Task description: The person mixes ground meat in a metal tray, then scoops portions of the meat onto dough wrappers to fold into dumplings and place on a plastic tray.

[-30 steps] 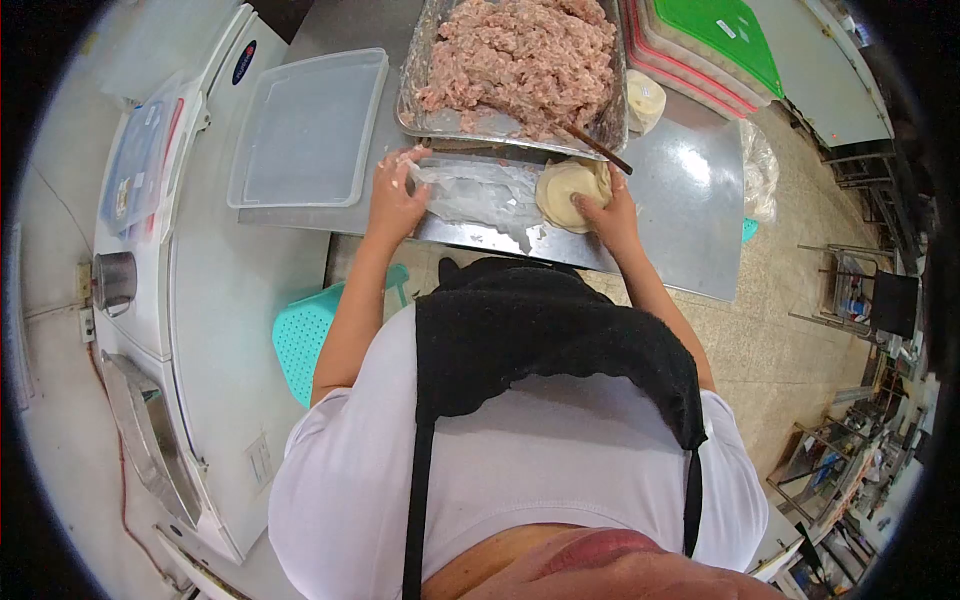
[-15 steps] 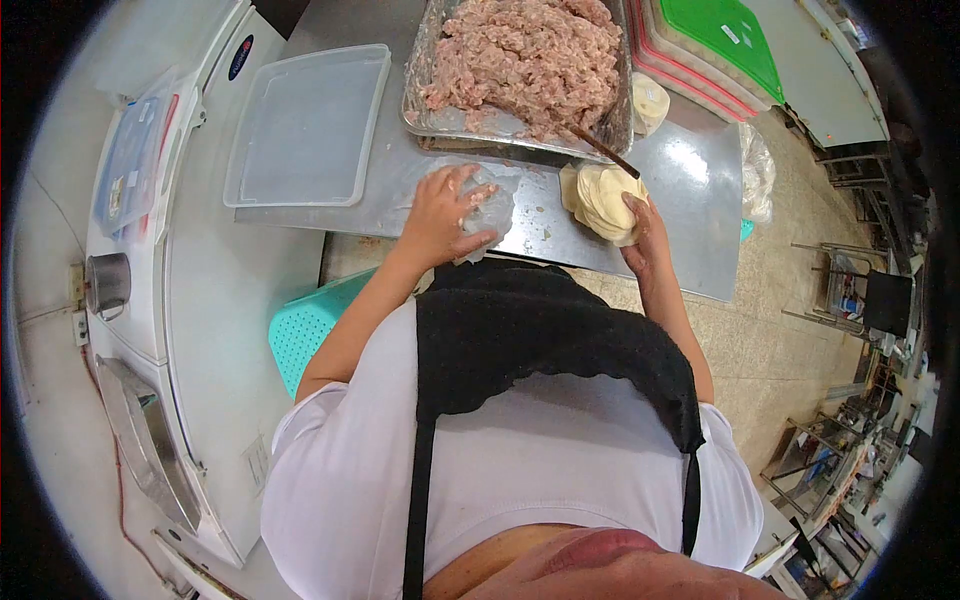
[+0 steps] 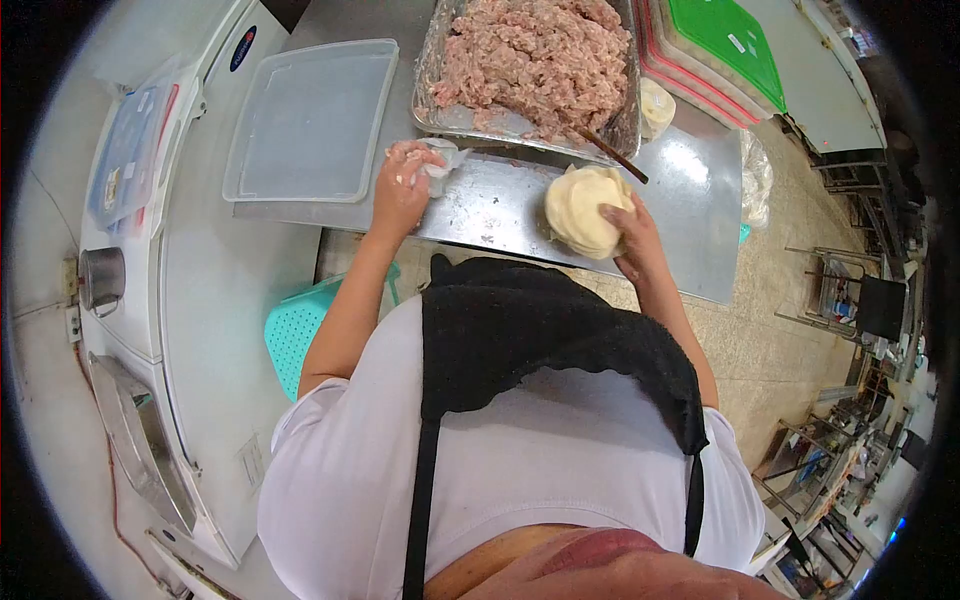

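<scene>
The left hand (image 3: 403,186) was curled shut around a crumpled plastic film (image 3: 440,158), held just above the bench (image 3: 495,205) near the front edge of the metal tray of minced meat (image 3: 535,60). The right hand (image 3: 632,236) cupped the lower right side of a pale stack of dough rounds (image 3: 580,207), fingers bent against it, as it rested on the bench. A clear plastic lid (image 3: 315,120) lay left of the tray.

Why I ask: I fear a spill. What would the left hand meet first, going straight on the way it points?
Probably the near corner of the meat tray; the left hand, closed on crumpled plastic, points there, but depth is unclear.
</scene>
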